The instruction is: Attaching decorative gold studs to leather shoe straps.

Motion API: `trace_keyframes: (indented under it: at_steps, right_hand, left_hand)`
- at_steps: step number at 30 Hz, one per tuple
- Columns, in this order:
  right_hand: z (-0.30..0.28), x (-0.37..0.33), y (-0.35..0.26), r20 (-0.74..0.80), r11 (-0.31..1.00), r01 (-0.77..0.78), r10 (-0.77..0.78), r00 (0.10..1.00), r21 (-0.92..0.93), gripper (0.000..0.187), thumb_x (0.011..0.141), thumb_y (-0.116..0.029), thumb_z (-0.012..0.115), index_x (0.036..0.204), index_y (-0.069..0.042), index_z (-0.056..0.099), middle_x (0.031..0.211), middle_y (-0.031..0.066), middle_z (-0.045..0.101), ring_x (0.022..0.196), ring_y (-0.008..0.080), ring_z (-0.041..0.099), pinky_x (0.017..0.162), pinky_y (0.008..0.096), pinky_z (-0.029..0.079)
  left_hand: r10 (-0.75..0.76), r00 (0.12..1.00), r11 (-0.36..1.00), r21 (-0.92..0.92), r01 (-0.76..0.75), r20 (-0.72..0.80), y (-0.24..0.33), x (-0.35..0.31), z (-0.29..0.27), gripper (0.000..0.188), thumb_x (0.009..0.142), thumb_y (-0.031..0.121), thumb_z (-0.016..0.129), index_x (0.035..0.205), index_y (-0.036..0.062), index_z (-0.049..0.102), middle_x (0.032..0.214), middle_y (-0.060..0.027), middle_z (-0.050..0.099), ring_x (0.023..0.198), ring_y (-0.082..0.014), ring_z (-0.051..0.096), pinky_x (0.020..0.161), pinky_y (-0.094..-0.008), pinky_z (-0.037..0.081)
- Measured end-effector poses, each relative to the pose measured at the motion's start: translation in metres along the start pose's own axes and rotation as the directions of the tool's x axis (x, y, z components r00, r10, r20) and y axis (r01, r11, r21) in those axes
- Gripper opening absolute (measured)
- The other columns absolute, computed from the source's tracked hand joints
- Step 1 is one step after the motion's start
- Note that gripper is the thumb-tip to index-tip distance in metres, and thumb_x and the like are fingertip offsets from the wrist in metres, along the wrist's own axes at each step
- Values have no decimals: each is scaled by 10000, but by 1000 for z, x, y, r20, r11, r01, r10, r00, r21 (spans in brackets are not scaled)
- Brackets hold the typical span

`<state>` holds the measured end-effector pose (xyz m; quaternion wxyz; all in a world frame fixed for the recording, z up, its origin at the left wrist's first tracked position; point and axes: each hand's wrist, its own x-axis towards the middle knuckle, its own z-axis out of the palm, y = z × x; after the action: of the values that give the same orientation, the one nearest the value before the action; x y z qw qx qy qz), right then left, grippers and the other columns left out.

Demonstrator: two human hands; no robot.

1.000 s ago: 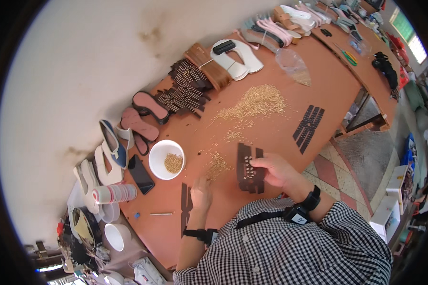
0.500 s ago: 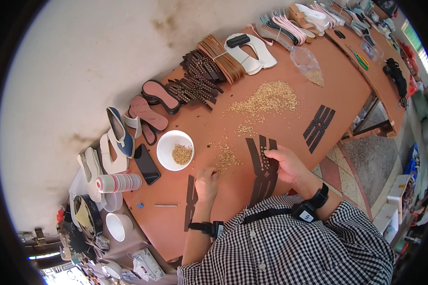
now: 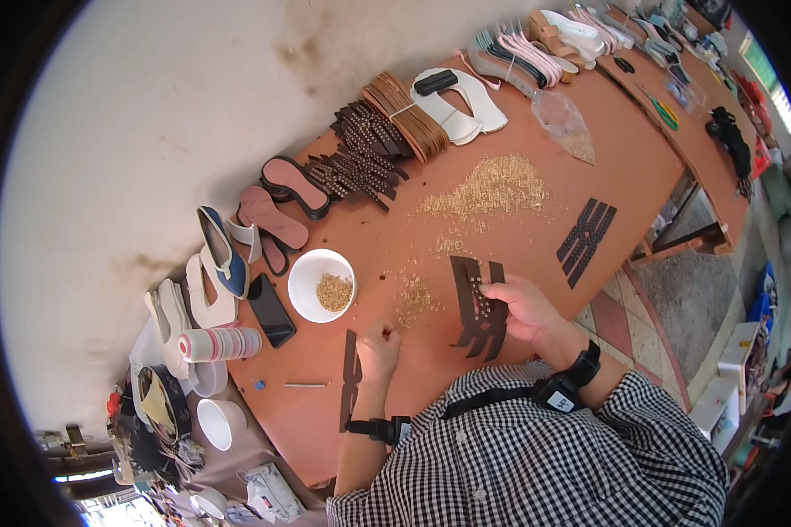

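My right hand (image 3: 529, 312) grips a dark brown shoe-strap piece (image 3: 462, 285) with several slit strips, its thumb lying on the upper face. Small gold studs run along the middle strip beside that thumb. To its left, my left hand (image 3: 379, 351) is closed with thumb and fingertips together; whatever they may hold is too small to make out. Just beyond the left hand lies a small heap of gold studs (image 3: 416, 299). Another dark strap piece (image 3: 350, 373) rests on the table, partly behind the left wrist.
A white bowl (image 3: 301, 297) of studs stands left of the small heap. Farther back spreads a larger stud pile (image 3: 501, 186). More strap pieces (image 3: 586, 241) lie to the right. Shoe soles (image 3: 272, 215), a phone (image 3: 271, 309) and a thread cone (image 3: 224, 343) line the left side.
The strap piece in my right hand has tilted, and its near end has moved away from my body. My left hand stays closed and has dropped slightly toward me.
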<state>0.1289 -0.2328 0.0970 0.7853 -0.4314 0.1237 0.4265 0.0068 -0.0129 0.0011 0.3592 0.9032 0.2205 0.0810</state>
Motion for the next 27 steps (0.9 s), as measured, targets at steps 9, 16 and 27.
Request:
trace_keyframes:
  at_steps: [9,16,27]
  right_hand:
    - [11,2,-6,67,999,19,-17,998,-29,142,842,-112,487,950,-34,535,810,60,575,698,155,562,585,291,469]
    - [2,12,-11,143,981,-147,128,981,130,191,838,-96,486,996,1,525,887,89,590,753,178,582,649,319,485]
    - [9,19,-14,229,990,-108,84,970,93,231,787,29,487,1018,29,504,931,130,584,831,226,591,739,353,499]
  left_hand:
    - [-205,975,948,-264,175,-89,5,-6,-1,133,714,46,598,816,-35,624,623,-96,591,543,-129,561,523,-258,454]
    - [-442,892,642,-662,387,93,26,-5,-8,112,736,-7,601,817,-82,584,686,-91,591,595,-131,573,534,-224,489]
    - [-318,948,567,-805,175,-18,102,0,-37,51,735,-61,582,756,-33,544,699,-101,592,610,-143,574,607,-254,498]
